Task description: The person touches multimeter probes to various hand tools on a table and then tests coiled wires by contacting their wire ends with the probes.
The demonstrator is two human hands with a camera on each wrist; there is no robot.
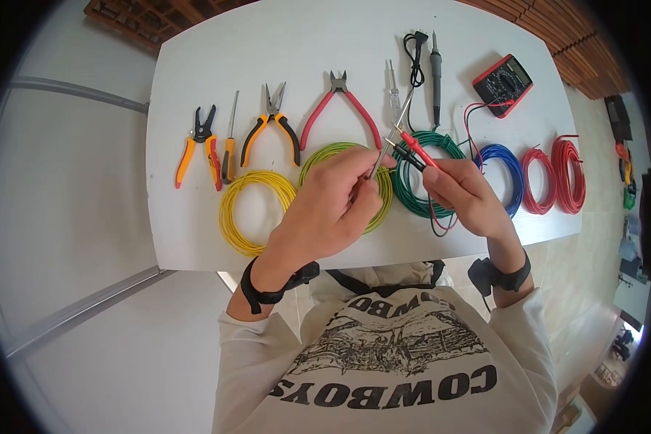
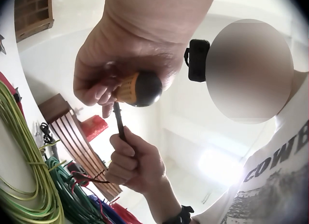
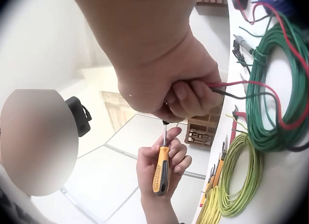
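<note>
Here, from the largest thing to the smallest:

Table (image 1: 195, 72): white, it carries everything. The tools lie in a row at the far side and the wire coils in a row nearer the person, so all is easy to reach.

Coils: yellow coil (image 1: 257, 210), yellow-green coil (image 1: 340, 153), green coil (image 1: 427, 181), blue coil (image 1: 503, 173) and red coils (image 1: 557, 177) lie flat side by side, below the raised hands.

Meter (image 1: 503, 84): red and black, at the far right of the table. Its leads run toward the right hand.

Pliers: orange stripper (image 1: 199, 145), orange pliers (image 1: 271, 123) and red cutters (image 1: 340, 105) lie with handles toward the person.

Left hand (image 1: 333, 206): closed around the screwdriver (image 3: 161, 168). It holds the orange and black handle above the table edge, shaft pointing up to the other hand, probably to keep the metal steady.

Right hand (image 1: 466, 195): it pinches the probes (image 1: 414, 152), one red and one black, together. The tips point at the screwdriver shaft and seem to touch it, but I cannot tell for sure.
</note>
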